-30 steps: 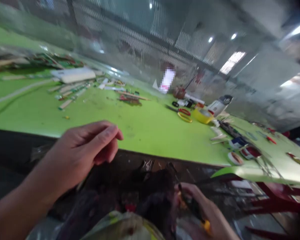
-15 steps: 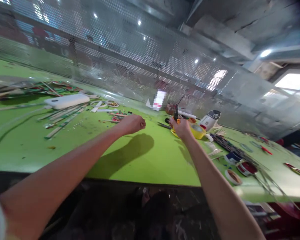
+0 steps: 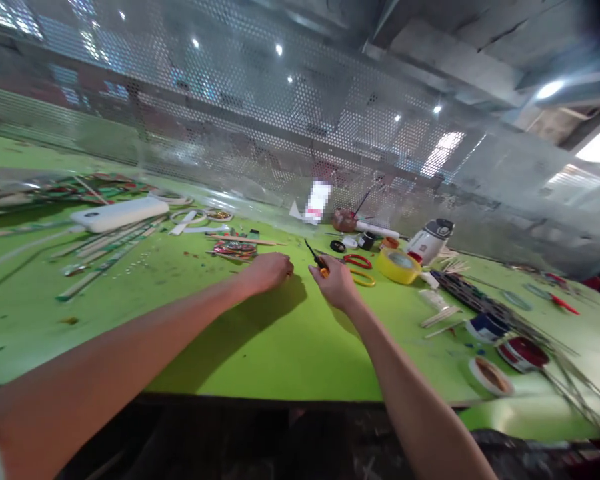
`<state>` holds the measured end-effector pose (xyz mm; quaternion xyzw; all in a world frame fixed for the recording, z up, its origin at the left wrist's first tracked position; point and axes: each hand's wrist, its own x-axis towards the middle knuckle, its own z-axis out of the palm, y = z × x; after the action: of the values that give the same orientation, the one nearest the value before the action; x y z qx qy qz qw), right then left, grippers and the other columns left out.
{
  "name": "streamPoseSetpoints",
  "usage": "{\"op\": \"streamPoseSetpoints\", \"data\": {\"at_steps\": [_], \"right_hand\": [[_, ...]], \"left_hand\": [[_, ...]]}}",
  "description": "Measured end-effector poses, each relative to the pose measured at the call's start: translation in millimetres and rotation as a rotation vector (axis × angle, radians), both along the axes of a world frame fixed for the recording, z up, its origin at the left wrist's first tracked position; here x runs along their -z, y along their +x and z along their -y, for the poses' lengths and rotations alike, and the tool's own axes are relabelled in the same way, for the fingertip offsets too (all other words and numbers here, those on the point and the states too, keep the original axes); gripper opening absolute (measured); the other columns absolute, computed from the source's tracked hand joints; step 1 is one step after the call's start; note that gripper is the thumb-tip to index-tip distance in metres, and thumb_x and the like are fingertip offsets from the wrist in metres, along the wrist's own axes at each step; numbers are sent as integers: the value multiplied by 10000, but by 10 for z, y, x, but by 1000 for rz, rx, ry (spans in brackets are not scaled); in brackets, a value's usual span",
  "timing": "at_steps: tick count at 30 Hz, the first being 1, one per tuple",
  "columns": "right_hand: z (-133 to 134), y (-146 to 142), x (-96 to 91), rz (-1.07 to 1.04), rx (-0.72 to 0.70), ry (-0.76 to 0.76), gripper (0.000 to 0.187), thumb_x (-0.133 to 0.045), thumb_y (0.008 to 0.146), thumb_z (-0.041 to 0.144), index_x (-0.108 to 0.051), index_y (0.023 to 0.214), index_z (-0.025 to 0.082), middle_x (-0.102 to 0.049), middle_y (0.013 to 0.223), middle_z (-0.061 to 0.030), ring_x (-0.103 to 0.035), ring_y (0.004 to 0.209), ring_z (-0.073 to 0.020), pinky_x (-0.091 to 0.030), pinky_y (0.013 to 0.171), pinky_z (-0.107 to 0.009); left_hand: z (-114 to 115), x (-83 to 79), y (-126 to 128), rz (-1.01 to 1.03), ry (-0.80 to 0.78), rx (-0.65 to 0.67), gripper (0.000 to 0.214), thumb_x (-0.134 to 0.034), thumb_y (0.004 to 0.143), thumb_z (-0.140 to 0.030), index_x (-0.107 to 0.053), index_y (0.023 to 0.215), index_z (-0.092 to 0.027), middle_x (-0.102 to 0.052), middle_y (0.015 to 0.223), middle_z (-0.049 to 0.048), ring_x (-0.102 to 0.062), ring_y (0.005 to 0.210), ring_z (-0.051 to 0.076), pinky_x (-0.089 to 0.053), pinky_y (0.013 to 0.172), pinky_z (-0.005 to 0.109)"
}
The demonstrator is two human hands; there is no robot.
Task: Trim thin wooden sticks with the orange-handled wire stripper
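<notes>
My left hand [image 3: 270, 272] is closed in a pinch over the green table [image 3: 280, 347]. What its fingertips hold, if anything, is too small to make out. My right hand [image 3: 337, 281] grips a slim black tool with an orange part [image 3: 314, 255], whose dark tip points up and to the left, toward the left hand. Fingers cover much of its handle. Just behind the right hand lie scissors [image 3: 363, 261] with one red and one yellow handle loop. Near my left hand is a pile of small coloured pieces [image 3: 234, 248] with thin sticks.
A yellow tape roll [image 3: 399, 265] and a white-grey bottle [image 3: 431, 240] stand right of the scissors. Farther right are paint tubs [image 3: 523, 353] and thin rods. At left, a white power bank [image 3: 120, 215] rests by wooden strips. A phone [image 3: 317, 200] leans at the back.
My right hand has moved left, away from the tape roll, bringing the black-and-orange tool close to my left hand. The scissors are now uncovered. My view has shifted slightly.
</notes>
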<state>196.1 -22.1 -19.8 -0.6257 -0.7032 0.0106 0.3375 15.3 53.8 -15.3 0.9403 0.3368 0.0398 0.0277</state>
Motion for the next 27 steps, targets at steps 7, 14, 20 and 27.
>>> {"op": "streamPoseSetpoints", "data": {"at_steps": [7,14,20,27], "right_hand": [[10,12,7,-1,-19,-17,219,-507,847,350,-593,908,159,-618,827,-48,-550,750,-169,-388,694,-262],[-2,3,80,16,-14,-74,176,-529,830,321,-599,866,164,-616,792,-42,-525,721,-163,-372,673,-266],[-1,-39,125,26,-30,-80,149,-552,823,271,-601,874,139,-620,805,-43,-541,727,-155,-399,678,-281],[-15,-76,161,9,-32,-43,162,-543,808,254,-618,882,131,-640,838,-78,-545,733,-186,-394,659,-282]], "left_hand": [[-100,-21,-69,38,-16,18,249,-543,914,-312,-588,1081,-133,-611,1072,76,-604,940,193,-515,822,398],[-68,18,-21,108,-52,84,291,-542,913,-317,-564,1146,-144,-579,1152,86,-589,991,216,-512,841,409],[-15,57,32,166,-28,116,263,-537,917,-310,-577,1126,-155,-581,1152,95,-589,985,202,-510,846,388],[50,133,85,158,55,85,229,-543,915,-295,-595,1100,-170,-584,1146,101,-589,987,192,-509,842,349]]}}
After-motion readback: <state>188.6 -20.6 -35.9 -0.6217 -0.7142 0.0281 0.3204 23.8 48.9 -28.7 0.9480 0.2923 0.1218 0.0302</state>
